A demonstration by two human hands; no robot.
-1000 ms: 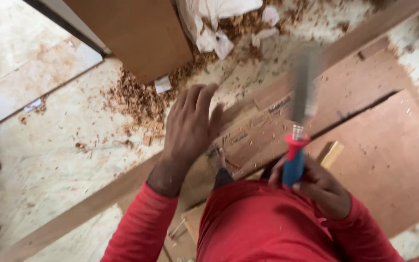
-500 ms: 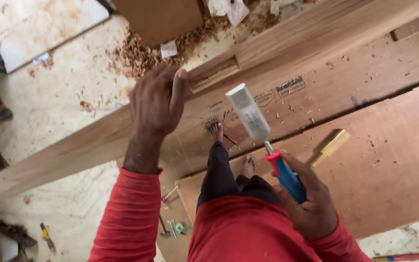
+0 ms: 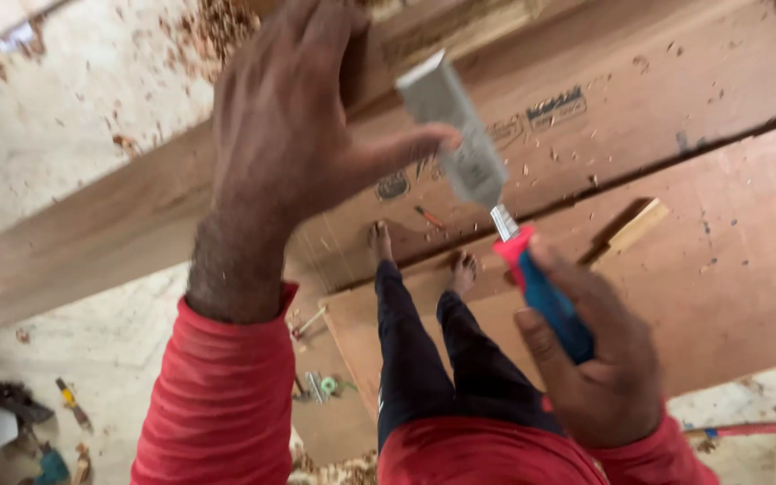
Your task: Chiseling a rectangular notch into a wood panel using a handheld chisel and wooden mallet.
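Right hand (image 3: 599, 359), one: closed around the blue and red handle of one chisel (image 3: 496, 202), low at the right of the view, blade pointing up and away. Left hand (image 3: 294, 117), one: open, fingers spread, thumb stretched toward the flat of the blade; whether the thumb touches the metal cannot be told. It is raised in front of the plank's near edge.

Chisel, one: broad pale steel blade, short bright ferrule, moulded grip. Judged stiff throughout and moderately heavy at the blade end; the cutting edge is likely sharp, so hold belongs on the handle, where the right hand already has it, with any guiding touch kept to the flat of the blade behind the edge.

Plank (image 3: 92, 233), one: long brown timber running from the lower left edge of the view up toward the upper right corner. Judged heavy and rigid.

Plywood sheets (image 3: 729, 251), two counted, lying on the floor under bare feet (image 3: 424, 256), two.

Wood offcut (image 3: 637, 224), one, small, on the nearer sheet.

Shavings (image 3: 217, 27), a scatter, uncounted, at the upper left on the floor (image 3: 65, 117).

Small tools (image 3: 72, 404), several, blurred, at the lower left corner.
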